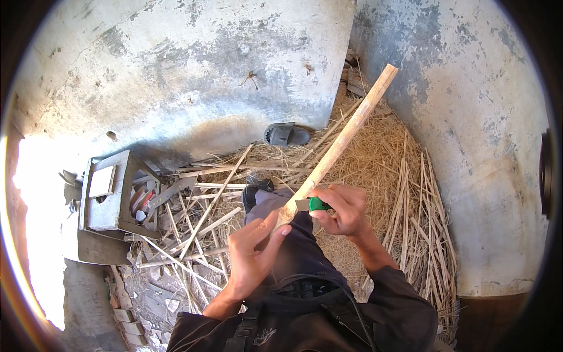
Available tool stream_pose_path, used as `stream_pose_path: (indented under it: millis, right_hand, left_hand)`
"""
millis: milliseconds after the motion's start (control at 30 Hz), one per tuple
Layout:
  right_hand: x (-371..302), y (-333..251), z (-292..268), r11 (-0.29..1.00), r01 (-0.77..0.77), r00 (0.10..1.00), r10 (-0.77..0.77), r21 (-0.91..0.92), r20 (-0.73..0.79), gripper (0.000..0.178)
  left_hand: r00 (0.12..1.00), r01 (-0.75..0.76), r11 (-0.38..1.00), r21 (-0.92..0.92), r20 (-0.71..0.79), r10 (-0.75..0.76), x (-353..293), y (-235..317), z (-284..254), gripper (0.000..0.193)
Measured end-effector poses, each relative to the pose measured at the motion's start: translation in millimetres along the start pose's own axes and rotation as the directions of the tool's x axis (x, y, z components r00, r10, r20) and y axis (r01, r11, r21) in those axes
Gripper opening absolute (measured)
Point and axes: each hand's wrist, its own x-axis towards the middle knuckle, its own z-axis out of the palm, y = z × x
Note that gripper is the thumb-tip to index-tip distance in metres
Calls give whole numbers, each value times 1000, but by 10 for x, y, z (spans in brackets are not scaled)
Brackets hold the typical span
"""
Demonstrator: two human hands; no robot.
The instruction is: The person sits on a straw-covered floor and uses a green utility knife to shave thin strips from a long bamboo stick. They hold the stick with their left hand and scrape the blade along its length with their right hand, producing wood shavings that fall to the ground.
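Note:
A long, pale wooden stick (347, 136) slants up and to the right from my lap, its far end raised over the straw. My left hand (253, 251) is closed round its near end, thumb and fingers pinching the wood. In my right hand (343, 212) is a small knife (317, 204) with a bright green handle and a short, broad blade. The blade points left and meets or lies just over the stick, a little beyond my left fingertips; exact contact is hard to tell.
On the left stands a worn wooden box (111, 202) with a handsaw (170, 193) beside its opening. Thin wooden strips (202, 226) lie scattered in front. Loose straw (381, 170) and more strips (410, 234) cover the right. A grey slipper (287, 135) rests by the wall.

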Motion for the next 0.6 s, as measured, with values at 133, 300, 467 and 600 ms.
stream_pose_path:
  millis: [133,300,467,600]
  right_hand:
    - [29,10,-14,999,33,998,-35,-39,-47,35]
    - [44,31,-70,994,56,997,-61,-95,-55,37]
    - [34,96,-87,987,80,995,-87,-143,-49,37]
    - [-4,178,-103,991,34,995,-47,-131,-93,32]
  left_hand:
    - [1000,-7,1000,2,20,7,11,22,-14,35]
    - [995,84,996,-18,58,-83,-2,79,-44,31]
    - [992,114,992,-60,65,-110,-21,60,-39,29]
    - [984,156,988,-22,96,-153,-51,39,-81,30]
